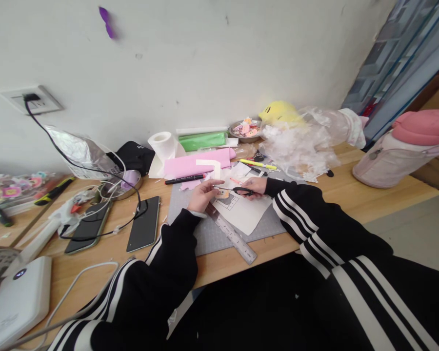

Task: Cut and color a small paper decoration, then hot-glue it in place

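My right hand [256, 186] is closed round the black handles of a pair of scissors [243, 190], whose blades point left. My left hand [202, 196] pinches a small pale piece with an orange pattern [223, 194] close to the blade tips. Whether the blades touch it is too small to tell. Below both hands lies a white sheet of paper [249, 219] with a drawn grid on the grey cutting mat [181, 234]. A metal ruler [236, 239] lies slanted across the mat's front edge, near my left wrist.
Behind my hands lie pink sheet material [197, 164], a black marker [184, 179], a yellow marker [258, 164] and a white roll [164, 145]. Phones [143, 224] and cables are at left. A bowl of small pieces [246, 130], crumpled plastic [296, 146] and a pink-lidded bottle [395, 151] stand right.
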`<state>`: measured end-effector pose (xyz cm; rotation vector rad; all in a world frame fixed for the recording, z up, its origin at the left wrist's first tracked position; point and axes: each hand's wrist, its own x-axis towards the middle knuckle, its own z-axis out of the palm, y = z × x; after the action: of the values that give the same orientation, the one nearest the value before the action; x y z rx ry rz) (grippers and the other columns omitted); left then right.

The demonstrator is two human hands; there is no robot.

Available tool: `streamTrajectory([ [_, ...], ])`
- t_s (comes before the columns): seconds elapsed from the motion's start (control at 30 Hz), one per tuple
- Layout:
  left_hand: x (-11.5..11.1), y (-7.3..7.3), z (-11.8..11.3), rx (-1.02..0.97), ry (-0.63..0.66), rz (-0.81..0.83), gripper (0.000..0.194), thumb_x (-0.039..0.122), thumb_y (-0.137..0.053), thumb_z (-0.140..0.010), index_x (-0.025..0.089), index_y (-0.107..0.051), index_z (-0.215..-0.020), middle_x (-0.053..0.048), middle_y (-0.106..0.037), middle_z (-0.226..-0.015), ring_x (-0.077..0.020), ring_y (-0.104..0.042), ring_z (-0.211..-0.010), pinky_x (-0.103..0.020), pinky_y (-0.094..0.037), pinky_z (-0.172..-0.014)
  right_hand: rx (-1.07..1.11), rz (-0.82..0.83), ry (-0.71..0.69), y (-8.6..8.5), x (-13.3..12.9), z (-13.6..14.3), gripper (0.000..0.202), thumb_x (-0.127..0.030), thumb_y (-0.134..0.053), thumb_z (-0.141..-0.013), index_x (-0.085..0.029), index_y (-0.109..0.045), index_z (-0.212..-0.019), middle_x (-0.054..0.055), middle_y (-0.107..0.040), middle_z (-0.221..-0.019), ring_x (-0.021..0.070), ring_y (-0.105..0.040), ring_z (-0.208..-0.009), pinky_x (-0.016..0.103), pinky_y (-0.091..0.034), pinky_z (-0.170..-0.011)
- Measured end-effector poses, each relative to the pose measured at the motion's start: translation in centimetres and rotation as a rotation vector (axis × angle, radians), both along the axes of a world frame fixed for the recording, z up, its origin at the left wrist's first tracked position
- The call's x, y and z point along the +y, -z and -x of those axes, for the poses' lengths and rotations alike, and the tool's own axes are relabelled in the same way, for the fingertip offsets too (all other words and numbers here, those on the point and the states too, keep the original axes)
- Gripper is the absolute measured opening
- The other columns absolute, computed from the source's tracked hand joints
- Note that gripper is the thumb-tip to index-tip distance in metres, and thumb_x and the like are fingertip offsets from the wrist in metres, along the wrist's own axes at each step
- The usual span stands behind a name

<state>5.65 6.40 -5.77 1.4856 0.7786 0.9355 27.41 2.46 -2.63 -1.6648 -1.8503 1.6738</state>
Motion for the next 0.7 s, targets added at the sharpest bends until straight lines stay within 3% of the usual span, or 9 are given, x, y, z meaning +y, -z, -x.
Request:
streamTrajectory([
  [0.27, 0.35, 0.40, 0.10, 0.010, 0.002, -0.016, 0.026, 0.020, -0.064, -0.061, 0.015, -0.071, -0.086, 0.001, -0.062, -0.058, -0.0129, -0.056, -0.057, -0.025, -0.043, -0.061, -0.009, 0.001, 0.012, -0.11, -0.09, 0.07, 0.028, -0.038, -0.048, -0.092, -0.012, -0.057, -0.095, -0.001, -0.058, -0.076, 0.0057, -0.053, -0.055, 0.019, -0.046, -0.049],
  [0.47, 0.44, 0.52, 0.06, 0.023, 0.015, -0.024, 0.026, 0.017, -0.064, -0.064, 0.013, -0.068, -0.089, 0.002, -0.061, -0.059, -0.0118, -0.056, -0.058, -0.025, -0.044, -0.062, -0.018, 0.007, 0.030, 0.15, -0.05, 0.13, 0.029, -0.038, -0.049, -0.091, -0.012, -0.057, -0.102, 0.003, -0.061, -0.089, 0.0102, -0.059, -0.070, 0.026, -0.052, -0.061],
  [0.7, 0.63, 0.70, 0.12, 0.065, 0.024, -0.052, 0.014, 0.023, -0.061, -0.082, 0.011, -0.061, -0.090, 0.004, -0.057, -0.064, -0.0090, -0.054, -0.057, -0.025, -0.047, -0.061, -0.027, 0.006, 0.040, 0.50, 0.15, 0.05, 0.029, -0.038, -0.050, -0.091, -0.013, -0.057, -0.104, 0.004, -0.061, -0.093, 0.0117, -0.060, -0.074, 0.028, -0.052, -0.065],
])
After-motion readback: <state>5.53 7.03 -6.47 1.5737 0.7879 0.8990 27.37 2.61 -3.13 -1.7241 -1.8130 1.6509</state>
